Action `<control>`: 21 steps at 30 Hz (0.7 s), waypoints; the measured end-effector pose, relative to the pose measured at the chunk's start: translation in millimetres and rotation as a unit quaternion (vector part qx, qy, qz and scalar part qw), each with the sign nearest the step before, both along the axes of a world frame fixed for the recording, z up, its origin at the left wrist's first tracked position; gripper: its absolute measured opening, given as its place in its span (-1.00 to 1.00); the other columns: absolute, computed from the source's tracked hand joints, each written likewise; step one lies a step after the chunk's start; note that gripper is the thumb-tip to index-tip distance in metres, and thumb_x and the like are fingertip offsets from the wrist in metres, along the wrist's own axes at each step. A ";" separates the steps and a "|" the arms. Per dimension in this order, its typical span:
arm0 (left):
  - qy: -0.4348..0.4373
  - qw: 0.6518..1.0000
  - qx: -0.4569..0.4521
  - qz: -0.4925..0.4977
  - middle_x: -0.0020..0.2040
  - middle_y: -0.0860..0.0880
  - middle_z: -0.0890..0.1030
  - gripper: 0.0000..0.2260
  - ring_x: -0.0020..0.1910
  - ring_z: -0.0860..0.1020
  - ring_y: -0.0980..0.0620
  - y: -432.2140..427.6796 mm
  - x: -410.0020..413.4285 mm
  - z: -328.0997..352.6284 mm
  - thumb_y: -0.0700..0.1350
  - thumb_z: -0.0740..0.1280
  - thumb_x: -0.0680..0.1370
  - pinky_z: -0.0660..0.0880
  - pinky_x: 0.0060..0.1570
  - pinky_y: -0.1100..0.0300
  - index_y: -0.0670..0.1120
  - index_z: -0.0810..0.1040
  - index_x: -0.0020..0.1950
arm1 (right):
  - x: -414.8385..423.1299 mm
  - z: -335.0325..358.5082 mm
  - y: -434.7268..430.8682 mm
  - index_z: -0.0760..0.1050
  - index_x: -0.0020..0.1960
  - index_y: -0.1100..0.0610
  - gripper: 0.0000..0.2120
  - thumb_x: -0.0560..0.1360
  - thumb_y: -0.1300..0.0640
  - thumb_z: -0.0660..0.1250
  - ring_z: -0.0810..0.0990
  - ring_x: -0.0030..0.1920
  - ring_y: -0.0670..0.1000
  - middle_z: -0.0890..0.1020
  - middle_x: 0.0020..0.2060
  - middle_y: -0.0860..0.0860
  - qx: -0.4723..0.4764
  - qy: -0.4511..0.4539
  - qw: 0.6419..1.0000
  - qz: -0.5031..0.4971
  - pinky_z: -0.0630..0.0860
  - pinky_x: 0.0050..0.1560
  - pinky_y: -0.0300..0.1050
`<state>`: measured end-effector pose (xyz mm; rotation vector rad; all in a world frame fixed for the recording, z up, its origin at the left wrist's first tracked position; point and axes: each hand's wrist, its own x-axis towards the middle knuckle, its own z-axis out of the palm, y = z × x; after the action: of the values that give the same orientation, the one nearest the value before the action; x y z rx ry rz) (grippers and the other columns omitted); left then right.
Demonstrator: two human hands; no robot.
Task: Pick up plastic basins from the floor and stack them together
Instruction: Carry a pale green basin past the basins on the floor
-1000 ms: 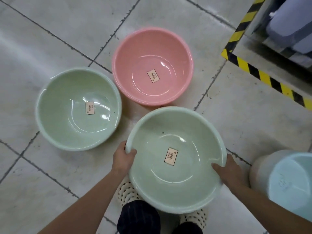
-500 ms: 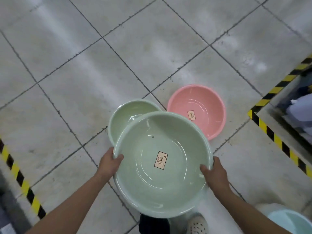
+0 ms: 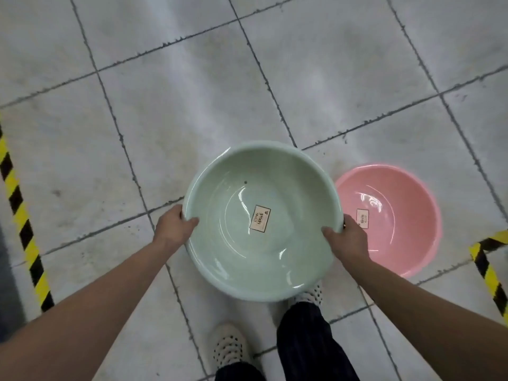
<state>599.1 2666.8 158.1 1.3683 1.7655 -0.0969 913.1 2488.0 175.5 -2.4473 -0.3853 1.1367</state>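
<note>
I hold a pale green plastic basin [image 3: 233, 257] with a paper label at its bottom, in the middle of the view. My left hand [image 3: 173, 228] grips its left rim, thumb over the edge. My right hand [image 3: 347, 239] grips the right rim the same way. A pink basin [image 3: 398, 202] with its own label stands on the tiled floor just to the right, partly behind my right hand. The second green basin is hidden; I cannot tell whether it lies under the held one.
Grey floor tiles [image 3: 192, 92] stretch ahead. Yellow-black hazard tape runs along the left edge [image 3: 22, 224] and at the right [image 3: 489, 273]. My feet in dotted shoes [image 3: 228, 345] stand below the basin.
The green basin has been lifted from the floor and carried left over where the second green basin stood, which is now out of sight. The pink basin now lies to its right.
</note>
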 end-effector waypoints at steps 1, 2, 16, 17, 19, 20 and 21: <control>-0.003 1.000 -0.003 0.016 -0.03 -0.06 0.61 -0.77 -0.04 0.60 -0.11 -0.8 -0.8 -13.9 -0.12 0.40 0.48 0.53 -0.01 0.06 -0.09 0.54 0.12 | 2.1 -14.7 5.7 0.52 0.17 0.16 -0.70 0.46 0.17 0.39 0.60 -0.05 0.14 0.63 -0.06 0.09 -0.001 -0.002 1.000 0.008 0.56 0.01 0.00; -0.010 0.999 -0.004 0.037 -0.02 -0.05 0.62 -0.76 -0.05 0.59 -0.10 -2.6 -0.4 -27.8 -0.13 0.40 0.48 0.52 -0.01 0.08 -0.08 0.55 0.14 | 5.2 -28.6 10.8 0.52 0.18 0.15 -0.70 0.45 0.16 0.39 0.61 -0.03 0.15 0.65 -0.04 0.10 0.000 -0.002 1.000 0.016 0.57 0.04 0.05; -0.018 0.981 0.003 0.194 -0.04 -0.08 0.65 -0.76 -0.05 0.61 -0.13 -32.4 -25.2 -134.9 -0.14 0.39 0.48 0.53 0.00 0.05 -0.04 0.59 0.14 | -9.6 -142.8 32.9 0.45 0.36 -0.03 -0.54 0.48 0.19 0.35 0.57 -0.06 0.01 0.60 -0.05 -0.06 0.056 0.024 0.997 0.054 0.42 -0.01 -0.20; -0.020 0.979 -0.001 0.201 -0.06 -0.08 0.65 -0.80 -0.05 0.62 -0.14 -32.8 -26.9 -136.9 -0.13 0.39 0.48 0.56 0.01 0.02 -0.01 0.58 0.10 | -11.6 -146.9 34.1 0.43 0.37 -0.02 -0.53 0.49 0.21 0.34 0.56 -0.05 0.01 0.59 -0.04 -0.06 0.056 0.029 0.997 0.051 0.42 0.00 -0.20; -0.026 0.980 -0.019 0.194 -0.07 -0.07 0.65 -0.83 -0.05 0.63 -0.14 -31.1 -30.5 -136.9 -0.11 0.39 0.48 0.59 0.02 -0.07 0.03 0.55 0.06 | -12.1 -151.8 36.1 0.40 0.38 0.02 -0.53 0.49 0.21 0.34 0.54 -0.02 0.03 0.57 -0.01 -0.04 0.051 0.038 0.997 0.054 0.41 0.01 -0.18; -0.032 0.981 -0.028 0.190 -0.07 -0.08 0.66 -0.83 -0.05 0.64 -0.14 -29.3 -31.6 -132.9 -0.11 0.39 0.49 0.61 -0.01 -0.09 0.02 0.55 0.06 | -11.7 -150.6 36.8 0.39 0.38 0.03 -0.53 0.49 0.20 0.34 0.54 0.00 0.05 0.56 0.00 -0.04 0.044 0.043 0.996 0.062 0.40 0.02 -0.17; -0.041 0.981 -0.033 0.189 -0.08 -0.08 0.66 -0.83 -0.07 0.64 -0.14 -27.0 -31.3 -126.5 -0.13 0.39 0.49 0.61 -0.06 -0.05 0.00 0.55 0.07 | -10.6 -146.8 36.4 0.39 0.37 0.04 -0.54 0.50 0.19 0.34 0.54 0.01 0.06 0.55 -0.01 -0.05 0.037 0.048 0.996 0.069 0.40 0.02 -0.17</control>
<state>567.8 2639.8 31.6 0.9558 1.9018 0.1066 902.5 2524.5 28.7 -2.3214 -0.5644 1.2677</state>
